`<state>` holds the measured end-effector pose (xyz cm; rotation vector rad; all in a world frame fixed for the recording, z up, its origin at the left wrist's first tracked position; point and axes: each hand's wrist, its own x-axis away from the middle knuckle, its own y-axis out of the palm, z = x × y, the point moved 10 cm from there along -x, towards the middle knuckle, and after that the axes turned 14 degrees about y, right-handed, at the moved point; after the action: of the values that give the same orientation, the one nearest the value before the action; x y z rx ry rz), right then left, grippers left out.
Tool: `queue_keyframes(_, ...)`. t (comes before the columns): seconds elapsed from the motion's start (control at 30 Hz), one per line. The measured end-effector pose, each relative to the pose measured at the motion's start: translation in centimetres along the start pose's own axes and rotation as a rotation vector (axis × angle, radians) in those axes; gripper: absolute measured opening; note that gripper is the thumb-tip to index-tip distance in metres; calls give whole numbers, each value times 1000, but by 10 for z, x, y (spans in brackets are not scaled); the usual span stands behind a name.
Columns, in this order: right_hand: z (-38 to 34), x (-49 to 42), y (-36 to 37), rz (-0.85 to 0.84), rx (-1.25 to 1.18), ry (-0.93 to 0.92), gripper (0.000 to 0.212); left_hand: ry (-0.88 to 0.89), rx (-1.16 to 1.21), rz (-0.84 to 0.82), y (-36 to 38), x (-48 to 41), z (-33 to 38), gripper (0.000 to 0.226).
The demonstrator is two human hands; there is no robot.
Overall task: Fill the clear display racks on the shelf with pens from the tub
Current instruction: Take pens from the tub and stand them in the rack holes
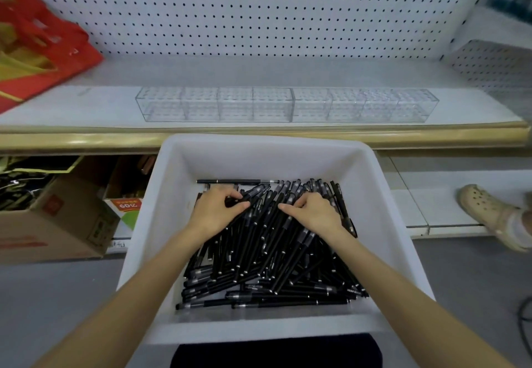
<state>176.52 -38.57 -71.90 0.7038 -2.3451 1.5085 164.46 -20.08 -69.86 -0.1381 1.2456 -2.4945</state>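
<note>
Far left, a red bag slumps on the shelf, and we leave it alone. Moving in, our left hand is down in the white tub, fingers curled into the heap of black pens, thumb pressing a few against them. Across the pile our right hand does likewise, fingers hooked over the pens' upper ends. So both hands are grasping pens, neither lifted yet.

Above the tub, the two clear display racks sit end to end on the shelf, and we see no pens in them, so the job looks barely begun.

To do it well, we reckon: take a modest bunch, all lying the same way, and square the ends before lifting. That tangle will drag neighbours out otherwise. Then feed the rack holes one pen at a time.
</note>
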Motion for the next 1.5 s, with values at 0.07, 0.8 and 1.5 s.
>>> queue_keyframes(0.07, 4, 2, 1, 38, 22, 34, 48, 12, 10, 15, 2, 2, 3, 27)
queue_keyframes(0.8, -10, 10, 16, -240, -385, 21, 19, -180, 194, 43, 13, 55, -17, 16)
queue_keyframes(1.5, -160, 58, -48, -605, -640, -403, 23, -169, 1194, 394, -104, 38, -3, 20)
